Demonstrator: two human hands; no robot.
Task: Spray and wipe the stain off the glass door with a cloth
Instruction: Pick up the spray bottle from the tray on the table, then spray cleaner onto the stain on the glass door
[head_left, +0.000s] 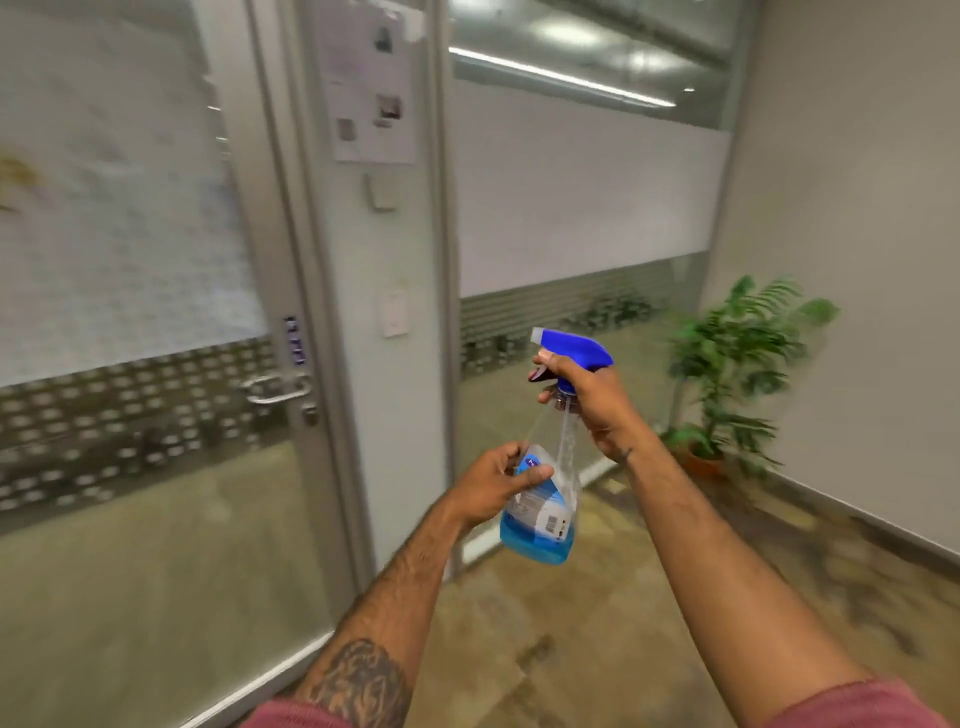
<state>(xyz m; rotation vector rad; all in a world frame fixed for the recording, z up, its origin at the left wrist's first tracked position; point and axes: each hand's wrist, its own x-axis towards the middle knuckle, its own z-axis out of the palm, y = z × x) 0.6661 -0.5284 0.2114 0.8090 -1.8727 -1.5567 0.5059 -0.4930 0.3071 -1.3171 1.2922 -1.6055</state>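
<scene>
I hold a clear spray bottle (545, 525) with blue liquid and a blue trigger head in front of me, nozzle pointing left. My right hand (592, 400) grips its neck at the trigger. My left hand (498, 483) wraps the bottle's body. The glass door (130, 260) fills the left side, frosted in its upper part, with a brownish-yellow stain (18, 179) at the far left edge. A metal lever handle (275, 389) sits on the door's right side. No cloth is in view.
A metal frame post (384, 312) with a taped paper notice and wall switches stands right of the door. A frosted glass partition (582, 197) runs behind. A potted plant (727, 374) stands in the right corner by a white wall. The floor is tan.
</scene>
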